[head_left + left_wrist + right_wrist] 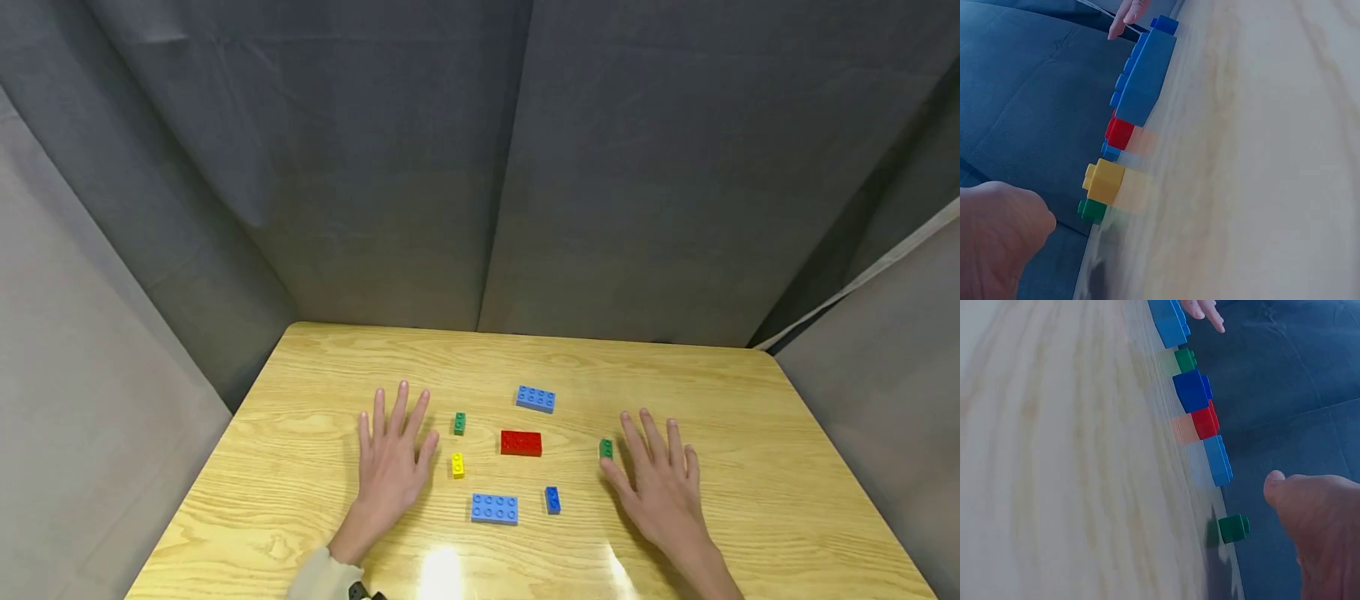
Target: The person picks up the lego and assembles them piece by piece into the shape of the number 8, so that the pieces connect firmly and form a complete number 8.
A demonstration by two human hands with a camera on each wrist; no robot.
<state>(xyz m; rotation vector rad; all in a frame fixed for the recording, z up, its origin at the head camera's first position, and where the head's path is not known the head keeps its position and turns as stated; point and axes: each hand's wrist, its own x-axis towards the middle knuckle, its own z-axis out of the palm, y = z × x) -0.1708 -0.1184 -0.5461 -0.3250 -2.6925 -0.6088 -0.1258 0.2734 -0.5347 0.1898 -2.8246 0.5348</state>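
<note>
My left hand, fingers straight and spread, is left of a small green brick and a small yellow brick. My right hand has its fingers spread too, its thumb tip close to another small green brick. Whether that thumb touches it cannot be told from the head view; in the right wrist view the thumb appears apart from the green brick. Between the hands lie a red brick, two larger light-blue bricks and a small dark-blue brick. Neither hand holds anything.
The bricks lie separately on a wood-grain table with rounded far corners. Grey curtains hang behind it and at both sides. A light sleeve covers the left forearm, with a dark strap near the wrist.
</note>
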